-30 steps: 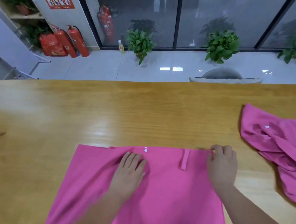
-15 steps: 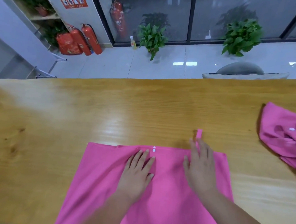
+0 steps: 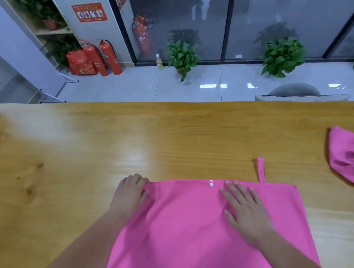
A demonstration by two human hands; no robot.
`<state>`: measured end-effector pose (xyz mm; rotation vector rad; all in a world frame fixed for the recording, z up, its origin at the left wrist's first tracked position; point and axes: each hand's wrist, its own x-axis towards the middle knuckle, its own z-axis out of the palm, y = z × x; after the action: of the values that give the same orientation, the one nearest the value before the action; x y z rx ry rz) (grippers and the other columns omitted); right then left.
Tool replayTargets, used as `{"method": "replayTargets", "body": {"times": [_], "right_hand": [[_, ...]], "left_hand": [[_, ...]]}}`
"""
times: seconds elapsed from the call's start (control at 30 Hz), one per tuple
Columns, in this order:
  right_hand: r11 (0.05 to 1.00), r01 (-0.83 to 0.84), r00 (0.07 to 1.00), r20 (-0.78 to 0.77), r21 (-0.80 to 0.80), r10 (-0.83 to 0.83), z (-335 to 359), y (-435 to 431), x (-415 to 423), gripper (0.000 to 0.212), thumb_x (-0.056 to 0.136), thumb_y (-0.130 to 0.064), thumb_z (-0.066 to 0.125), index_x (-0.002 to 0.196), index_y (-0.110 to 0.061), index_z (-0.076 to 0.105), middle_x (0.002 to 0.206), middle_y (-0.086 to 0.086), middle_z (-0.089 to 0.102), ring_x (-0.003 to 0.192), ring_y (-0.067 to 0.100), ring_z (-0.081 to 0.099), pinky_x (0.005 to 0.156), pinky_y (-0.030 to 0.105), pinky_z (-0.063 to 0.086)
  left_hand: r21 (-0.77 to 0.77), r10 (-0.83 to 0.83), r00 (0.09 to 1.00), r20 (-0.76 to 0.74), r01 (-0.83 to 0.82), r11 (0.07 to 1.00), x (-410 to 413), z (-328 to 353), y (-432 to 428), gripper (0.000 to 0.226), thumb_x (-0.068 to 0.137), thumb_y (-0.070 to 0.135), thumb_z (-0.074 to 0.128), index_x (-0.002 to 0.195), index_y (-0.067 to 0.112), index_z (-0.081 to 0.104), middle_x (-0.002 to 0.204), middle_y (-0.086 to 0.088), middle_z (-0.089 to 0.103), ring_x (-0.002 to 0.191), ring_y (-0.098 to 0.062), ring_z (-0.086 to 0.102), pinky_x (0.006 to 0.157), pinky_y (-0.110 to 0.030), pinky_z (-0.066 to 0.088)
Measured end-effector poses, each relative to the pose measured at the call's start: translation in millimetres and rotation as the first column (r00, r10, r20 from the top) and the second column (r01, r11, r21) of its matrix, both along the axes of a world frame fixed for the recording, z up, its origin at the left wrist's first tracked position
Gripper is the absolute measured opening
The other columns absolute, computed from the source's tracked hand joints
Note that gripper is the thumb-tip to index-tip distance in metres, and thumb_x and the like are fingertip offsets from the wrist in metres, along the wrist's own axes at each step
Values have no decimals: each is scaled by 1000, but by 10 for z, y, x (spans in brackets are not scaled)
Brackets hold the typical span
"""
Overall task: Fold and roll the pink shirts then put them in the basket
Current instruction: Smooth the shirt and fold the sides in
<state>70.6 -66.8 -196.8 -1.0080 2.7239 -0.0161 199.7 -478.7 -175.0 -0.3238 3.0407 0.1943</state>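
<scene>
After the left hand (image 3: 131,193) slid leftward, it grips pink shirt (image 3: 187,226)

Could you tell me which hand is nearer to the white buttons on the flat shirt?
The right hand: it lies flat just right of the white buttons. The left hand grips the far left corner of the flat shirt, farther off.

On the table (image 3: 89,149), shirt (image 3: 187,226) front-centre, second shirt (image 3: 347,155) far right
</scene>
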Motion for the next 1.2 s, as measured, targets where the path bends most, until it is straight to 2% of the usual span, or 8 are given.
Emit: {"method": "replayTargets", "body": {"times": [0.13,0.3,0.63,0.7,0.8,1.0,1.1,1.2], "right_hand": [[981,185,983,-2,53,-185,30,-319,191,69,100,-55,29,162,-26,40,173,-5,23,162,19,15,129,52,7],[968,240,970,10,80,-241,75,-447,281,74,102,-60,13,168,-27,14,176,-8,-5,162,17,-10,131,48,-1],[964,242,967,48,112,-249,60,-424,244,74,103,-64,22,168,-31,13,174,-12,-16,161,14,-16,132,48,9],[966,228,970,53,119,-236,55,-404,230,74,102,-67,17,168,-32,9,174,-12,-18,160,14,-19,132,47,9],[970,214,974,48,114,-220,57,-374,215,76,101,-70,12,167,-34,8,174,-13,-18,160,14,-19,132,47,9],[990,110,992,55,83,-115,80,-306,126,77,99,-72,11,167,-40,1,173,-18,-20,160,11,-18,132,45,6],[996,67,996,51,66,-71,72,-200,100,75,100,-73,12,165,-43,-8,171,-19,-25,159,10,-22,132,44,4],[999,28,999,44,32,-29,86,-77,73,74,102,-73,17,166,-43,-4,173,-18,-18,161,13,-17,132,47,10]], "left_hand": [[44,-28,999,42,26,999,-113,21,-251,17,90,42,76,101,36,65,99,15,59,99,-17,57,90,-37,45],[131,-24,999,21,21,991,-195,139,-541,17,90,49,75,88,36,63,75,18,59,87,-9,51,85,-34,36],[86,-229,922,313,213,973,-338,847,-1201,42,103,63,51,80,28,55,66,8,52,63,-8,45,81,-37,43],[226,-223,941,256,166,960,-390,974,-1097,44,104,56,55,78,21,53,65,8,52,60,-10,43,70,-35,41],[610,-101,955,280,-96,786,-371,1144,-1039,42,104,46,63,79,13,55,60,7,56,56,-10,49,57,-27,40],[60,-42,940,338,23,998,-296,1223,-1064,23,98,54,65,99,38,49,80,8,61,77,-16,60,60,-34,41],[303,-94,941,326,-10,953,-352,1491,-795,25,98,39,70,99,35,46,71,3,67,67,-15,63,61,-35,46],[718,-268,882,388,-107,688,-302,2164,-463,22,97,26,77,98,22,55,65,-1,56,59,-18,44,60,-33,35]]}}
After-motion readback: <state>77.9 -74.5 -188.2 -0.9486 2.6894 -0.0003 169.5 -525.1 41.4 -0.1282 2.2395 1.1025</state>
